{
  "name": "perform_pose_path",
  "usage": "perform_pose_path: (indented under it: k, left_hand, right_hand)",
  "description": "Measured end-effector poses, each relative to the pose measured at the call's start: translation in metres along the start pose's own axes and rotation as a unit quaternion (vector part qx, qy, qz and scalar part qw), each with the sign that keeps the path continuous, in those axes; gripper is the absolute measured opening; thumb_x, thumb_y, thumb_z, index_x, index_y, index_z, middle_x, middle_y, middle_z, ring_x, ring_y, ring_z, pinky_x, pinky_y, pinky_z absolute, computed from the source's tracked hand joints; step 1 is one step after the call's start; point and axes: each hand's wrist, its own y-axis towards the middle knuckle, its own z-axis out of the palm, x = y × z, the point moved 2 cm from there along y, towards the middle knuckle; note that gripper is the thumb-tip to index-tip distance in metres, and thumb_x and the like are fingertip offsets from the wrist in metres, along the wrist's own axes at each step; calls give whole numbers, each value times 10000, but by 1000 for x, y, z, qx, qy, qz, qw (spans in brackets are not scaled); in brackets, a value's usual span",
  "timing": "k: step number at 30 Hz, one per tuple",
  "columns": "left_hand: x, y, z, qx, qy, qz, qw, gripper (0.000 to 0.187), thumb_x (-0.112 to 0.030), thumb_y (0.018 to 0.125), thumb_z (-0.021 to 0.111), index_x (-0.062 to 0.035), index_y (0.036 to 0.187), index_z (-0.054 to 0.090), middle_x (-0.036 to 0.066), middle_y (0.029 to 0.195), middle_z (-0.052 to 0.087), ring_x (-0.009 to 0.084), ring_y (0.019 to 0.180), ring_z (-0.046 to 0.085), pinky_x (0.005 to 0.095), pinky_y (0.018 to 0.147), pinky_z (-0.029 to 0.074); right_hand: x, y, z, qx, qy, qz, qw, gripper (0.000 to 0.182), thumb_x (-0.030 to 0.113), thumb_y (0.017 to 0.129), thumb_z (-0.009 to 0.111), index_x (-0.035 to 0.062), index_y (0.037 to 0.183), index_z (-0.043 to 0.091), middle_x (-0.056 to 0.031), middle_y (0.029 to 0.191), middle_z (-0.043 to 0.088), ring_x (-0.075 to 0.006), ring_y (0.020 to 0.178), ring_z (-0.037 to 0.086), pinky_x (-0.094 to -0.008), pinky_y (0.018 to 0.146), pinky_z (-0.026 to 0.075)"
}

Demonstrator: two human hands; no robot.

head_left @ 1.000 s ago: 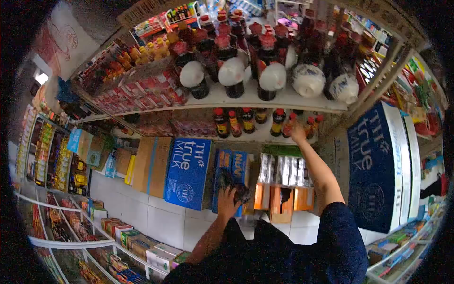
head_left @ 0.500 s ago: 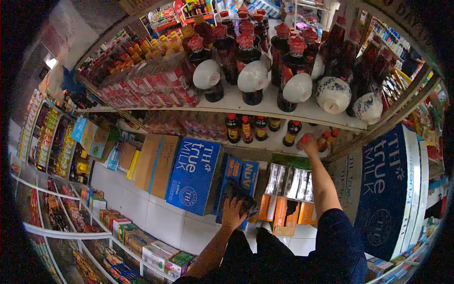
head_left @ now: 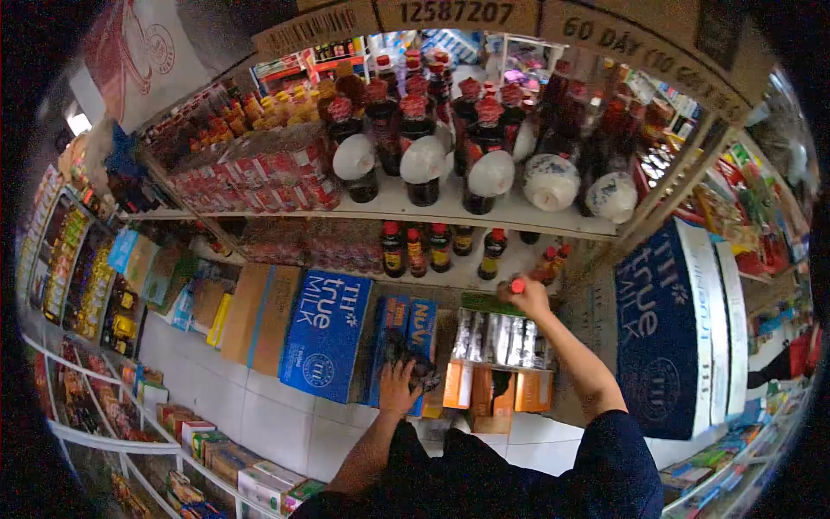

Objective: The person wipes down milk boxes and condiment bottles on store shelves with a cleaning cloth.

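My right hand (head_left: pixel 533 301) grips a small sauce bottle with a red cap (head_left: pixel 518 286), in front of the lower shelf and above the silvery wrapped packs (head_left: pixel 497 337). Most of the bottle is hidden by the fingers. Several red-capped sauce bottles (head_left: pixel 439 251) stand upright on that shelf, left of the hand. Lower left, my left hand (head_left: pixel 399 389) has its fingers curled on a dark crumpled bundle (head_left: pixel 424 374), whose kind I cannot make out. It lies over the blue NUVI boxes (head_left: pixel 419 322).
On the upper shelf (head_left: pixel 450 212), white bowls (head_left: pixel 424 161) lean against tall dark bottles. Blue TH true MILK cartons (head_left: pixel 324 333) stand left, with another large carton (head_left: pixel 661 337) right. Orange boxes (head_left: pixel 458 385) sit below the silvery packs. A wire rack (head_left: pixel 112 441) stands lower left.
My right hand has drawn back from the lower shelf with the red-capped bottle in it. My left hand stays on the dark bundle. The view has shifted, so the shelves appear farther left.
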Motion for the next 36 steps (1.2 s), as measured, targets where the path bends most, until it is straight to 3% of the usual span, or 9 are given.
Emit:
perform_pose_path:
  k: [5,8,14,19,21,23,27,31,36]
  left_hand:
    - [-3,0,-3,21,-69,20,997,682,-336,720,570,-131,1292,261,158,1267,344,406,1143,298,491,978,200]
    - [7,-3,-16,43,-72,69,994,644,-331,733,560,-108,1278,300,146,1291,324,404,1159,283,507,982,170]
    - [7,-15,-95,4,37,210,977,308,-334,741,563,-43,785,654,127,1203,430,397,1172,252,528,953,190]
    - [4,2,-129,25,9,209,978,294,-301,714,608,-10,671,595,150,986,521,331,974,430,478,806,329]
    - [-2,12,-126,73,2,172,982,312,-297,703,625,2,633,569,154,890,549,314,878,486,451,742,366]
    - [-6,29,-121,88,-169,32,981,338,-289,699,638,21,613,534,164,746,561,330,690,511,407,602,377]
    - [-62,51,-136,-86,-351,180,915,307,-266,737,620,25,716,523,131,659,553,219,568,504,348,512,349]
    - [-129,36,-188,112,-438,224,863,217,-183,740,618,11,714,525,79,613,505,149,519,431,282,493,362]
    - [-149,25,-176,106,-361,363,852,178,-139,714,611,19,712,528,126,652,543,249,566,534,323,520,407]
  right_hand:
    - [81,-64,-88,-70,64,37,995,501,347,584,723,81,955,517,-149,695,595,-301,619,586,-349,575,460]
    - [122,-108,-115,-212,213,73,951,448,233,632,727,22,953,497,-67,701,599,-115,636,580,-255,581,457]
    - [142,-186,-41,-295,647,297,637,294,336,864,421,60,804,501,-25,694,497,-111,578,485,-248,558,417]
    - [157,-224,-29,-311,350,194,862,311,344,867,414,55,774,480,-7,675,470,-90,598,432,-243,542,382]
    - [162,-233,-25,-133,485,283,817,323,343,835,478,25,782,503,-29,666,488,-116,668,451,-275,631,386]
    - [179,-234,-29,-189,325,178,909,349,354,819,496,6,841,515,-73,699,528,-139,687,476,-294,654,392]
    - [199,-238,-25,-143,315,173,922,395,384,820,479,17,960,518,-129,824,563,-188,773,512,-319,694,387]
    - [210,-245,-24,-114,277,125,946,417,416,814,466,25,949,512,-169,858,538,-286,799,505,-359,691,379]
    - [233,-251,-50,-149,266,142,942,408,412,801,485,12,883,496,-156,767,523,-263,734,503,-349,647,375]
